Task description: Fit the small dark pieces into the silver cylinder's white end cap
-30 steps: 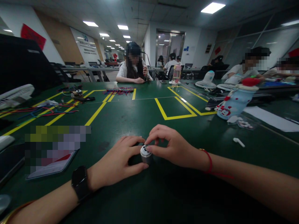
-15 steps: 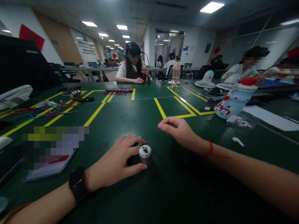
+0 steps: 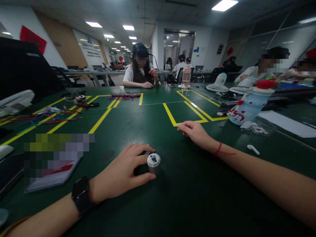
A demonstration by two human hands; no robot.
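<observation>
A small silver cylindrical motor [image 3: 154, 164] stands upright on the green tabletop [image 3: 138, 214], its short shaft pointing up. Round its left side curls my left hand [image 3: 128, 168], thumb in front and fingers behind, gripping it. My right hand [image 3: 195, 131] is raised over the table farther forward and to the right, apart from the motor. Its thumb and fingertips are pinched together. Whatever may be between those fingertips is too small to make out.
Loose coloured wires [image 3: 49, 117] lie at the left, near a blurred flat sheet [image 3: 56, 174]. A blue bottle [image 3: 249, 105], a white earbud [image 3: 253, 149] and white paper [image 3: 286, 123] are at the right. Across the table sits a person [image 3: 139, 69] beyond a wire bundle [image 3: 125, 95].
My right hand has moved a little to the right, its fingers drawn closer together. My left hand and the motor have stayed in place.
</observation>
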